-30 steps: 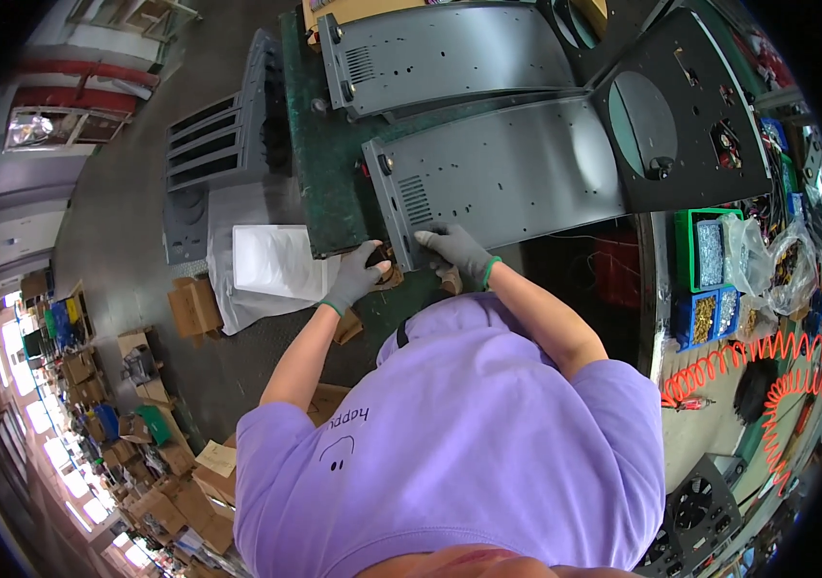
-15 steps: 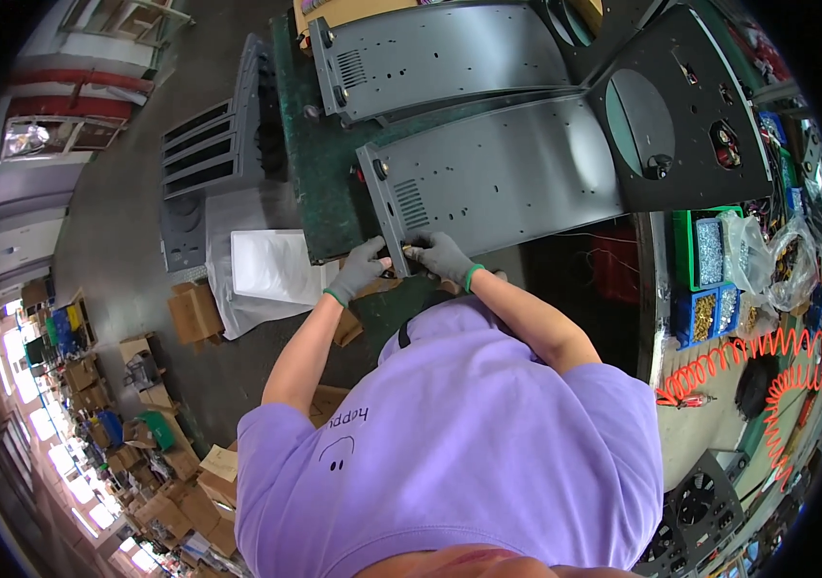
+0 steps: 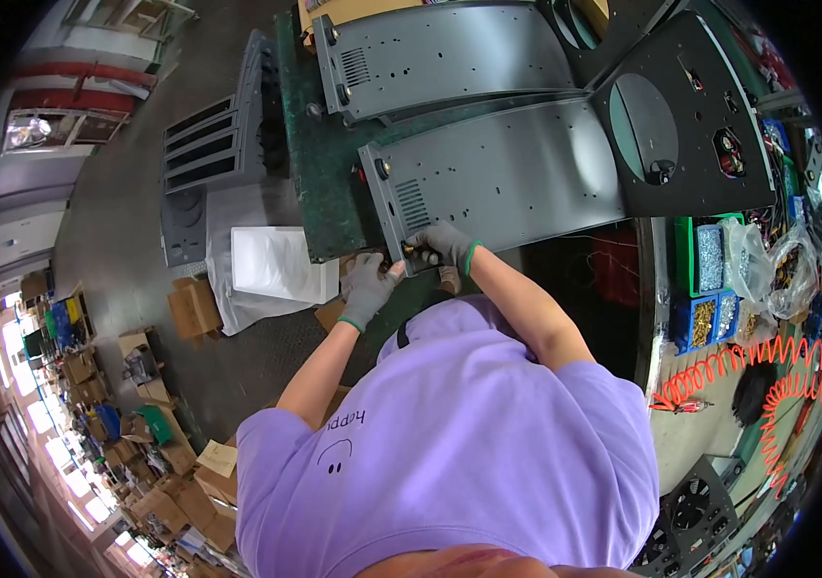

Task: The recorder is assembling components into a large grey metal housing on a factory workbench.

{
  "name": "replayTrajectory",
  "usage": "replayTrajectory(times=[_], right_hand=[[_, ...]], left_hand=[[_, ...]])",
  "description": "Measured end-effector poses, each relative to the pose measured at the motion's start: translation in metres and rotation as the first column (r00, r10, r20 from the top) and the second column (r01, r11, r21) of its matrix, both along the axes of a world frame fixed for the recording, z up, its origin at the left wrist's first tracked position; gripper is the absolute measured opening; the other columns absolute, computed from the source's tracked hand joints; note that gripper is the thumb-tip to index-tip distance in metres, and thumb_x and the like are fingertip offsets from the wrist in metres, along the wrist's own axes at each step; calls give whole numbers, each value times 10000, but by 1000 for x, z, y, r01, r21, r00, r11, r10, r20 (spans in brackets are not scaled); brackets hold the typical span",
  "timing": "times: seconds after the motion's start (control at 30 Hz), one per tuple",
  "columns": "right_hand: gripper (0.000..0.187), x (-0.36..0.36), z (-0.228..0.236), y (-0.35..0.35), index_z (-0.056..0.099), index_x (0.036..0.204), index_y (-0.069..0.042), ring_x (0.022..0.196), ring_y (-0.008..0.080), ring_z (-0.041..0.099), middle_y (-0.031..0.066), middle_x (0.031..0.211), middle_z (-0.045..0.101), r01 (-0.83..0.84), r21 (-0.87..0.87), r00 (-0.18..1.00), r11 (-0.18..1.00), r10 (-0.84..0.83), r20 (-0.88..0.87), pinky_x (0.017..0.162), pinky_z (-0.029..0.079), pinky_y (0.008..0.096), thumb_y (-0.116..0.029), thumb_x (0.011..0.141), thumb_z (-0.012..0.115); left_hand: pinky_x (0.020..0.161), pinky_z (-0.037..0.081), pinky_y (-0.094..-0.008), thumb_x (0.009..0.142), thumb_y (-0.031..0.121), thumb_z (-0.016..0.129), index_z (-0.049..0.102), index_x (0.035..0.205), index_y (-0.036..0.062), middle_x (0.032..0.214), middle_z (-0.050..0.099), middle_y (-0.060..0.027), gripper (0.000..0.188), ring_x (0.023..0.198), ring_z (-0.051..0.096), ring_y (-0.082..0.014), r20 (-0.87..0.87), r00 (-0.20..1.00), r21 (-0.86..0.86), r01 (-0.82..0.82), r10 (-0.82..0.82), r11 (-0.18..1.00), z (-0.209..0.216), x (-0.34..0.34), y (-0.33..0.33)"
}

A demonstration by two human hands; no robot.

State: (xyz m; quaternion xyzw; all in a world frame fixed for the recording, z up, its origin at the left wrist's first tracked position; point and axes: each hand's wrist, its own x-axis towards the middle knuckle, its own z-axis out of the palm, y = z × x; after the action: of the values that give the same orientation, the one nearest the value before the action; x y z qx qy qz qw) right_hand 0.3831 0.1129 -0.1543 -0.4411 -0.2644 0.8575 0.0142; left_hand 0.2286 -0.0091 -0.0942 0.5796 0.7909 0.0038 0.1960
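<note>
Over on the far left there's the stack of grey vented panels point(image 3: 213, 154) leaning by the bench, and the white foam sheet point(image 3: 281, 262) lying just below them, none of that in play right now. Then my left hand point(image 3: 370, 287), gloved in grey, fingers loosely curled and pressed up under the near corner of the grey metal chassis panel point(image 3: 507, 178). I can't tell if it's pinching anything small, the glove hides it.

Right next to it is my right hand point(image 3: 442, 247), clenched on the same bottom edge of that panel, fingertips bunched around what looks like a little brass-coloured fitting at the corner. Too small to say exactly what it is.

The panel itself lies flat on the green bench point(image 3: 319, 193), with a 2nd matching panel point(image 3: 440, 53) behind it and the black plate with the round cutout point(image 3: 681, 125) to the right.

Progress-wise, I'd guess I'm early on: only this 1 corner is being worked and the rest of the edge looks untouched. Bins of screws point(image 3: 705, 289) sit far right.
</note>
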Motion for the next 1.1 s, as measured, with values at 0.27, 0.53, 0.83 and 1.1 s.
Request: replayTrajectory(times=[0.27,0.53,0.83,1.1], right_hand=[[354,6,-1,-13,558,1048,21,676,293,603,179,816,622,-249,746,966,618,102,238,576,474,384,-290,877,562],[436,10,-8,-47,431,1261,-31,992,427,544,243,1085,569,-83,930,997,359,36,75,847,436,481,-268,899,489],[375,7,-4,-36,512,1177,-5,851,304,622,181,979,629,-103,913,994,394,64,85,741,495,375,-205,867,577],[341,-12,4,-18,622,965,28,672,224,618,147,771,642,-223,502,969,835,132,211,611,498,348,-295,905,528]], left_hand=[[858,405,-439,758,528,597,617,989,55,1139,510,-92,527,1111,435,-291,0,999,-129,-50,50,990,2,16,12],[838,414,-437,714,466,653,626,908,32,1052,527,-94,476,1058,453,-303,62,993,-53,-93,96,994,1,18,13],[825,415,-449,708,469,657,619,891,18,1055,512,-115,488,1048,451,-315,15,999,-31,-41,41,999,-6,16,11],[814,414,-442,718,427,658,610,887,9,1017,515,-125,454,1024,458,-321,35,998,0,-58,58,998,-2,17,18]])
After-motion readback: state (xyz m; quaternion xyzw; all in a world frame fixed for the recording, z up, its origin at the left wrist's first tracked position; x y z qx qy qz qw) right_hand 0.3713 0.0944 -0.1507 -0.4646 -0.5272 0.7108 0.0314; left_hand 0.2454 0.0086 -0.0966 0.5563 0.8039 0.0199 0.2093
